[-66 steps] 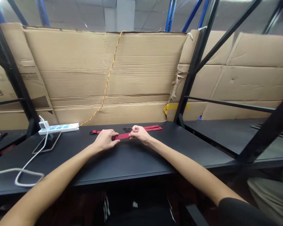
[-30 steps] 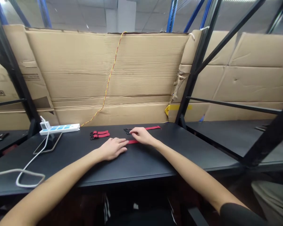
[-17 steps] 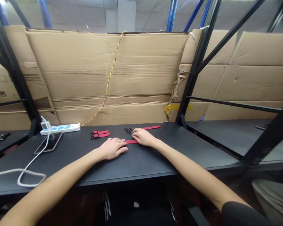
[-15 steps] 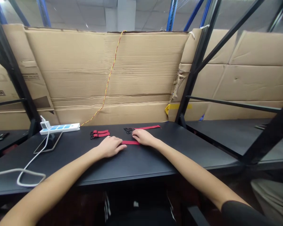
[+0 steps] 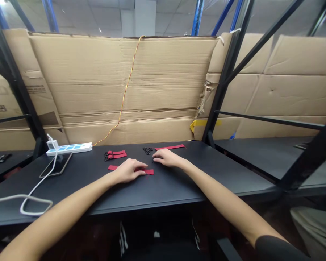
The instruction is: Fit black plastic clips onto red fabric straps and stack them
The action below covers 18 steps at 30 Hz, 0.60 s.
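My left hand lies over a short red webbing strap, thumb and fingers closed on its middle. The strap's two ends stick out on either side of the hand. Just to the right, my right hand rests low over the table with fingers curled inward; something small and dark shows at its fingertips, too small to name. Beyond it lie several black plastic buckles and another flat red strap. Behind my left hand sit red straps fitted with black buckles.
A white power strip with a plugged-in charger stands at the back left of the black table. A white cable runs past a phone-like device. Cardboard closes off the back, with black metal posts either side.
The red strap has shifted left with my left hand, and its right end has come out from under my right hand. My right hand has barely moved.
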Each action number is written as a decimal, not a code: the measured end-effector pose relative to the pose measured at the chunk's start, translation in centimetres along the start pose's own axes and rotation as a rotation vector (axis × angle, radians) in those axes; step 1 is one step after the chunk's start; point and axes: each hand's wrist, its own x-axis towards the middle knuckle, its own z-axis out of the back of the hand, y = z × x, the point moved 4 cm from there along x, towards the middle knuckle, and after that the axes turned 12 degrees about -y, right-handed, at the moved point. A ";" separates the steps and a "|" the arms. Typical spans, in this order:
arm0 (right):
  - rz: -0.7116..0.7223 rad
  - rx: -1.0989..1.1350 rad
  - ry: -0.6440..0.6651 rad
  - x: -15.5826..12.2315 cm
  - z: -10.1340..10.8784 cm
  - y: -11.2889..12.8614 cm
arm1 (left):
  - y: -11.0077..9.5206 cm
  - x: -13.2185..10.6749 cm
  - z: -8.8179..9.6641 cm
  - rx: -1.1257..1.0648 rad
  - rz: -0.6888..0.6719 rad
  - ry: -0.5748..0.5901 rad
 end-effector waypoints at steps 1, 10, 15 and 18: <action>-0.015 -0.014 -0.019 0.0 -0.1 -0.1 | -0.1 -0.1 0.0 0.035 0.007 -0.003; -0.230 0.276 0.047 0.1 -1.6 -0.7 | 0.7 0.7 -1.3 -0.012 0.245 0.064; -0.182 0.360 0.123 -0.1 -1.2 -0.2 | 1.2 0.7 -1.0 -0.102 0.265 0.060; -0.165 0.352 0.147 -0.2 -1.2 -0.2 | 1.0 0.7 -0.8 -0.083 0.251 0.031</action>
